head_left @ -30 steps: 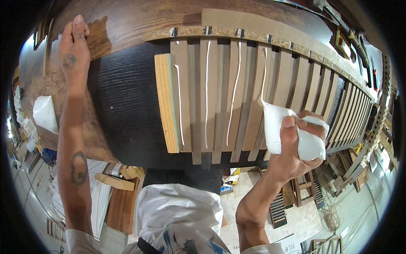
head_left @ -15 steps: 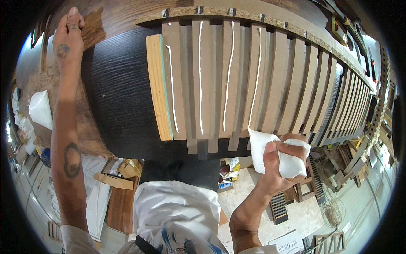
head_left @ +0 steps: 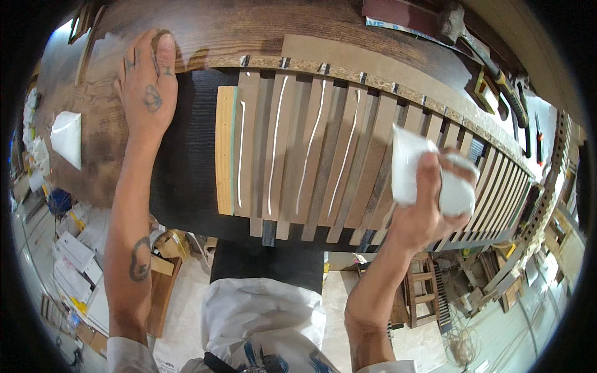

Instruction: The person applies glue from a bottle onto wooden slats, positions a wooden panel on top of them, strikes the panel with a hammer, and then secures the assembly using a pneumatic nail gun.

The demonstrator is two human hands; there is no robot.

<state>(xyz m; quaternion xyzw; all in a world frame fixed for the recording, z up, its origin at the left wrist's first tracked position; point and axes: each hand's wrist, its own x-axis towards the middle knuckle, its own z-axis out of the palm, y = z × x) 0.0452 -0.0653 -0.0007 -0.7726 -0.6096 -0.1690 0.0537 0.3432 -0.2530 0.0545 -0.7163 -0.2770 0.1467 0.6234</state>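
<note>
My right hand (head_left: 429, 202) is wrapped round a white squeeze bag (head_left: 410, 161), slightly blurred. The bag's pointed corner is over the row of brown slats (head_left: 373, 161), towards their far ends. Four slats at the left carry thin white beads of paste (head_left: 309, 146) along their length. My left hand (head_left: 149, 90) lies on the dark wood tabletop (head_left: 236, 31), left of the slats, its fingers stretched out and partly apart; nothing shows in it. A yellowish wood strip (head_left: 225, 149) stands along the left side of the first slat.
A speckled board edge with black marks (head_left: 373, 79) runs along the slats' far ends. A hammer (head_left: 476, 46) and other tools lie at the far right. Another white bag (head_left: 66, 140) sits at the left. Below are a wooden frame (head_left: 421, 289) and scattered papers (head_left: 74, 248).
My right hand has lifted the bag from the fourth slat's near end and moved it away and right. My left hand's fingers have spread from a closed pose. The view has shifted.
</note>
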